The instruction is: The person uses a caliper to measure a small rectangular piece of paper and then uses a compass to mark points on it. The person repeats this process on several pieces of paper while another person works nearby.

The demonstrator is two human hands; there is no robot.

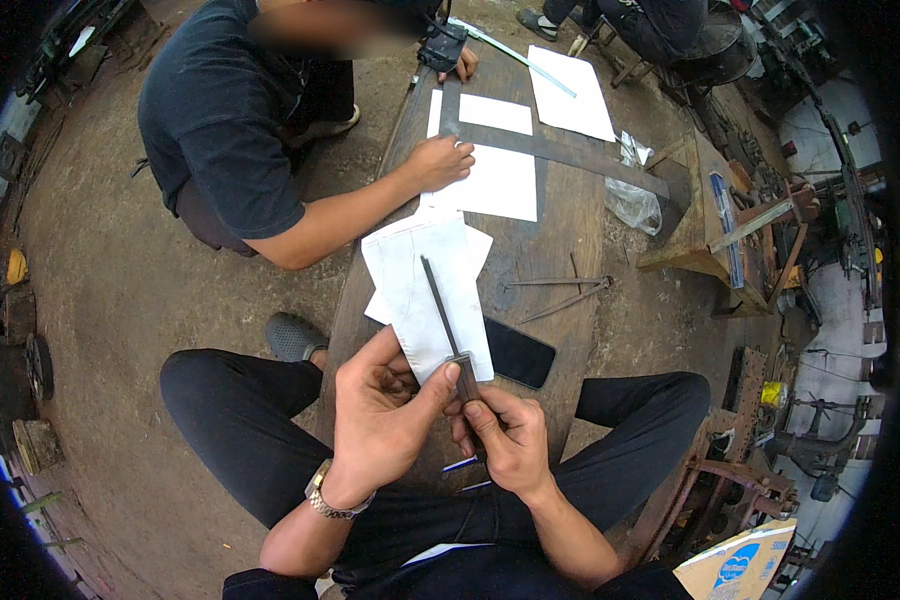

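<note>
The person sits with both hands close together over the near end of a long dark wooden surface. The right hand is closed around the lower end of a thin dark metal tool. The thumb lies along the handle. The tool points up and away from the hands, and its long thin part lies over a folded white paper. The left hand is curled, and its thumb tip presses on the tool's lower end, just above the right hand. It may pinch the paper's near edge too, but the fingers hide that part. There is a wrist watch on the left arm.

Just right of the tool's lower end lies a black phone flat on the surface. Farther right of the tool lies a pair of metal dividers. Beyond the tool's tip, another person in a dark shirt presses one hand on a big metal square that lies over white sheets. A clear plastic bag lies to the right of that square.
</note>
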